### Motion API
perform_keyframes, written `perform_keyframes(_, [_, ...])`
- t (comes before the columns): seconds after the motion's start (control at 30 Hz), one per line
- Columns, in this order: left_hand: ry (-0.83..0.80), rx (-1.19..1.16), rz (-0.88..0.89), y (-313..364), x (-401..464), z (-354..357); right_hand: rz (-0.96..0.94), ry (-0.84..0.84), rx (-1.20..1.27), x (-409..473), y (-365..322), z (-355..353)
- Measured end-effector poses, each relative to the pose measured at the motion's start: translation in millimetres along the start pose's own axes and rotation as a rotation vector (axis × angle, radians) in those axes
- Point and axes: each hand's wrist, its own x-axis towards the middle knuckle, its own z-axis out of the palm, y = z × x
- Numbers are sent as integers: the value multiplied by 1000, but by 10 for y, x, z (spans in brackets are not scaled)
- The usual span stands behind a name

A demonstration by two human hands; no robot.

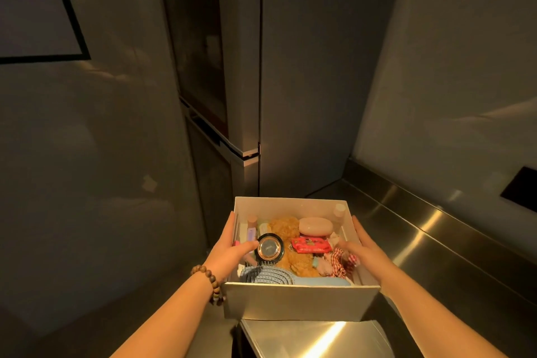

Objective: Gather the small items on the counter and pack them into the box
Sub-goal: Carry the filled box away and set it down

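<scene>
While both hands hold it up, I see the box (299, 302) raised in front of the fridge (241, 67), w/ the steel counter (406, 229) off to the right and a lid-like metallic panel (313, 340) just below the box. Left hand (229, 247) grips the left wall: fingers run along the outside, thumb hooks over the rim & lies inside, touching the round compact (268, 247). Right hand (359, 250) clamps the right wall the same way, fingers outside, thumb inside near the checked scrunchie (341, 263). A bead bracelet (210, 283) sits on the left wrist. Box is open-topped and packed: tan plush toy (286, 238) in the middle, pink oval case (315, 226) toward the far side, red packet (311, 245) just in front of it, blue-grey brush (261, 275) against the near wall, a couple of tubes (252, 228) along the left side, small bottle (338, 210) in the far right corner. Compact leans on the plush and tubes, tilted up. Can't tell if the box bottom touches the panel under it. Lighting is dim, so smaller bits between items aren't clear.
</scene>
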Motion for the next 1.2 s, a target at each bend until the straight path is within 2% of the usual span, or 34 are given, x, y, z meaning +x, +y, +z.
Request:
perform_keyframes(0.37, [123,-7,-26,-190,-659,200,-52,-103,5,-499,239,-36])
perform_keyframes(0.73, [127,-40,-46,-299,-1141,84,-93,-134,-36,-771,245,181])
perform_keyframes(0.9, [198,-49,-50,-408,-1420,-379,-114,-261,-35,-733,44,663])
perform_keyframes(1.2, [303,-64,-106,-824,-1933,-1680,-161,-388,-92,-487,-297,2111])
